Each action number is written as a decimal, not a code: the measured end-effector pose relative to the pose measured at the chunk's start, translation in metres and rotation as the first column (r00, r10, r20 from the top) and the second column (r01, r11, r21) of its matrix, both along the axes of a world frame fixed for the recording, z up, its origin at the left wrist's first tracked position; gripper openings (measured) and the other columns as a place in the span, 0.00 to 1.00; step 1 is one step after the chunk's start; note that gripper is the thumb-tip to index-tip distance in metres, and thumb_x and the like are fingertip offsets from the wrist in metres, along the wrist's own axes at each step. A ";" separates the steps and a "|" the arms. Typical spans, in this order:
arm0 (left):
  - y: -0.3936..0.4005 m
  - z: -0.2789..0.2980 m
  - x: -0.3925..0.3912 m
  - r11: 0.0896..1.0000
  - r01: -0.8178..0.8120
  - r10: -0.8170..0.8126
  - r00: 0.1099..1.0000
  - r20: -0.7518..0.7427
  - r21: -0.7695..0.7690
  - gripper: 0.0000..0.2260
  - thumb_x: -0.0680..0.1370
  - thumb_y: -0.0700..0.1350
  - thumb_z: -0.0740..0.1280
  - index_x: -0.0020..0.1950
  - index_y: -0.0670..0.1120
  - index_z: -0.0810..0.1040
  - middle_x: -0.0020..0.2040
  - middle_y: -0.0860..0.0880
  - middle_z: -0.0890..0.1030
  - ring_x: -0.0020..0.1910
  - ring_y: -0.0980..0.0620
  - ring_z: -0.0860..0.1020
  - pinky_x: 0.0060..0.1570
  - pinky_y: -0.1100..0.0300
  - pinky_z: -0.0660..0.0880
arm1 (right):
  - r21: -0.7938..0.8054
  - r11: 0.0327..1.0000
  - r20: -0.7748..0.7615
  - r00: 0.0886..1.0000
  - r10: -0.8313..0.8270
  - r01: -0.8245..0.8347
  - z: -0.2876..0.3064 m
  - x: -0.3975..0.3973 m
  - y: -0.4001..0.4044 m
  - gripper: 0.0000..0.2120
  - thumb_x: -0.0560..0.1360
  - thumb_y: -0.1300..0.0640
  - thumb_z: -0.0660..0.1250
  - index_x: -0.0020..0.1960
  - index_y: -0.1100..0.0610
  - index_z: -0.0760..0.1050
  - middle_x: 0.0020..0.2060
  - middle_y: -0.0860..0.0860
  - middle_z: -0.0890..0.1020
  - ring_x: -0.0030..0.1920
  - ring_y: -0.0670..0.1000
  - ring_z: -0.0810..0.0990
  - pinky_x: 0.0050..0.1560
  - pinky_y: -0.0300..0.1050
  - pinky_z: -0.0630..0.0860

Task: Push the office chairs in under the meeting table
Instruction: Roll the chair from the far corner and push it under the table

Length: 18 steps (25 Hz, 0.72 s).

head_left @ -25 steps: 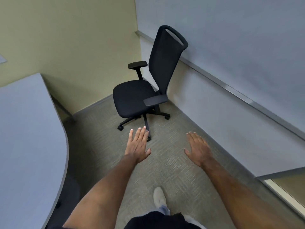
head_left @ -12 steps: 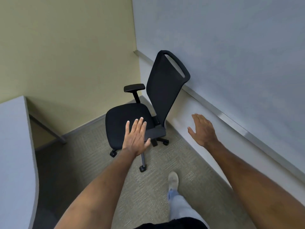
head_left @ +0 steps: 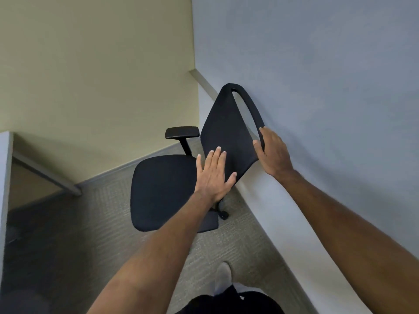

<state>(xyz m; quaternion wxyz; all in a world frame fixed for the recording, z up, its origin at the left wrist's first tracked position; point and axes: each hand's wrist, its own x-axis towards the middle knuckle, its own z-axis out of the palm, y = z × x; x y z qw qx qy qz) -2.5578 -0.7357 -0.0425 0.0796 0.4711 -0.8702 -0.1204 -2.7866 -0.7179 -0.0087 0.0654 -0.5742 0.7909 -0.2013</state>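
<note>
1. The fingers point(head_left: 260, 138) of the right hand point(head_left: 273, 155) curl around the near edge of the chair backrest point(head_left: 226, 132), thumb on the front face and the rest wrapped behind, so this hand has closed on the frame.
2. The left hand point(head_left: 214, 175) lies flat and spread on the front of the backrest, lower down toward the seat. It grips nothing; the palm looks pressed against the fabric, though how firm the contact is I cannot tell.
3. A second ago both hands hung open in the air, well short of the office chair point(head_left: 181, 177), and half a second ago they were nearer but touching nothing. Reach has become contact.
4. Landmark, the chair. It stands in the room corner, its backrest just beside the grey wall point(head_left: 317, 87), its seat point(head_left: 163, 191) facing away from that wall. One armrest point(head_left: 182, 133) shows beyond the seat, and a caster point(head_left: 224, 215) peeks out below.
5. The counter point(head_left: 4, 177), meaning the meeting table, shows only as a sliver far to the chair's left, with open carpet point(head_left: 79, 234) between them. In the earlier views it filled much more of the frame.
6. Judgement: the chair is now in hand but not yet moved. It probably needs pulling clear of the wall, turning, then rolling across the carpet toward the counter. The casters may swing wide while turning.
</note>
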 end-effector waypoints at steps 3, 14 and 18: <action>-0.018 0.001 -0.048 0.997 0.017 -0.013 0.998 -0.054 0.074 0.35 0.85 0.64 0.53 0.87 0.46 0.53 0.88 0.47 0.51 0.86 0.46 0.49 0.81 0.38 0.35 | -0.025 1.000 0.056 0.998 -0.004 0.006 -0.002 -0.029 -0.038 0.27 0.87 0.44 0.56 0.81 0.56 0.64 0.79 0.56 0.70 0.79 0.59 0.69 0.78 0.61 0.69; -0.048 0.008 -0.103 0.901 0.022 0.101 0.961 -0.259 0.433 0.39 0.85 0.64 0.60 0.87 0.46 0.48 0.88 0.47 0.48 0.86 0.45 0.52 0.83 0.42 0.56 | 0.063 0.984 0.512 0.841 -0.176 0.167 -0.015 -0.029 -0.093 0.32 0.83 0.43 0.61 0.84 0.53 0.60 0.82 0.53 0.66 0.81 0.56 0.66 0.81 0.57 0.65; -0.051 0.012 -0.101 0.865 0.030 0.126 0.953 -0.274 0.501 0.43 0.83 0.65 0.64 0.87 0.47 0.46 0.88 0.48 0.46 0.86 0.44 0.50 0.83 0.42 0.56 | 0.050 0.976 0.546 0.812 -0.205 0.213 -0.011 -0.026 -0.085 0.29 0.84 0.46 0.61 0.82 0.53 0.64 0.80 0.53 0.70 0.79 0.55 0.69 0.78 0.55 0.69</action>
